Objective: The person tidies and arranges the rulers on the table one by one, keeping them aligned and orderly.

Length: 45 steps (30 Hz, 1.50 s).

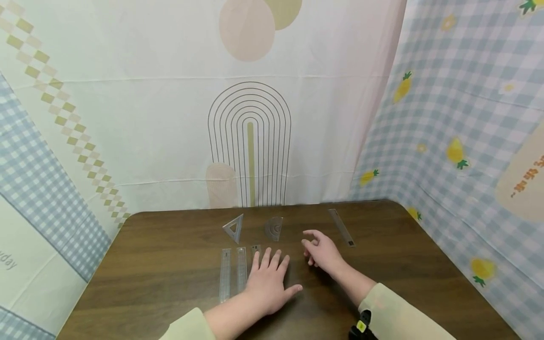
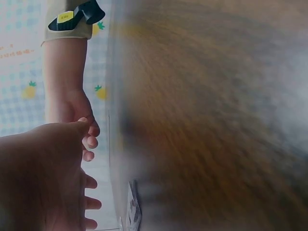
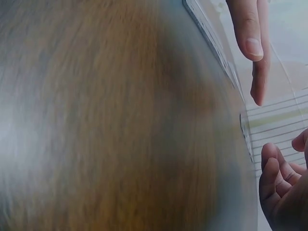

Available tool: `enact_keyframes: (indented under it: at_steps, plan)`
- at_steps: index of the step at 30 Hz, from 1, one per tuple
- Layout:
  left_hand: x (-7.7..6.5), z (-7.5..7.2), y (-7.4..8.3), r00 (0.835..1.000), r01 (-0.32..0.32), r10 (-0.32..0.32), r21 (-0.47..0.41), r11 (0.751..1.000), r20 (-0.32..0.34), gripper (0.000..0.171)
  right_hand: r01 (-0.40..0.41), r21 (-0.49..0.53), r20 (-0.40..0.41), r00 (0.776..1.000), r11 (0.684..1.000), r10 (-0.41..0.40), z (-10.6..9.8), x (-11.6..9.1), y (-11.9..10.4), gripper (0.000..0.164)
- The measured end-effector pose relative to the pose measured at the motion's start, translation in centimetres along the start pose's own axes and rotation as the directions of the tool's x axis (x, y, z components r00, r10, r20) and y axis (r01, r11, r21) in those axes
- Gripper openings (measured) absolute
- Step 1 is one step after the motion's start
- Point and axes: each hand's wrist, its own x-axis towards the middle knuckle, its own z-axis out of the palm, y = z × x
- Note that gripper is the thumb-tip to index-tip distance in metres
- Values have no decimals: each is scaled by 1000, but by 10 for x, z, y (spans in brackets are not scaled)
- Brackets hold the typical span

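My left hand (image 1: 268, 284) is spread palm down over the table, fingers straight and thumb out to the side. Beneath its fingertips a short clear ruler (image 1: 255, 248) shows only its far end; the rest is hidden. Two longer clear rulers, an outer one (image 1: 225, 274) and an inner one (image 1: 242, 264), lie side by side left of that hand. My right hand (image 1: 323, 252) hovers with loosely bent fingers and holds nothing, between the left hand and a slanted clear ruler (image 1: 341, 227). In the right wrist view its curled fingers (image 3: 270, 180) appear beside the left hand's fingertips (image 3: 253, 48).
Farther back on the brown wooden table (image 1: 170, 255) lie a clear set square (image 1: 239, 227) and a clear protractor (image 1: 275, 229). A patterned white cloth (image 1: 161, 132) hangs behind the table's far edge, and a checked cloth (image 1: 446, 108) hangs along the right.
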Motion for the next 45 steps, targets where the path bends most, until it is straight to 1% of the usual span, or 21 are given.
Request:
enact_keyframes:
  at_steps: [8, 13, 19, 23, 28, 35, 41, 45]
  plan:
    - [10, 0, 10, 1000, 4, -4, 14, 1000, 17, 84, -6, -99, -47, 999, 995, 1, -13, 6, 8, 40]
    - [16, 1, 13, 999, 6, -7, 21, 1000, 33, 85, -3, -150, -60, 998, 989, -6, -22, 10, 14, 41]
    - [24, 3, 15, 1000, 10, -10, 10, 1000, 24, 85, 8, -207, -76, 997, 978, -24, -35, 14, 19, 41]
    - [29, 3, 19, 1000, 9, -9, 15, 1000, 26, 85, 15, -242, -87, 996, 970, -37, -44, 16, 21, 41]
    - [37, 4, 26, 999, 16, -17, 7, 1000, 44, 84, 24, -310, -107, 992, 951, -60, -56, 21, 29, 38]
    - [50, 8, 35, 998, 31, -32, 16, 999, 48, 84, 50, -417, -129, 985, 907, -114, -71, 28, 40, 39]
    - [60, 10, 42, 998, 50, -51, 18, 999, 32, 84, 103, -442, -111, 979, 891, -169, -81, 37, 48, 38]
    - [66, 11, 48, 998, 55, -56, 25, 998, 33, 84, 112, -467, -99, 979, 877, -178, -87, 42, 54, 37]
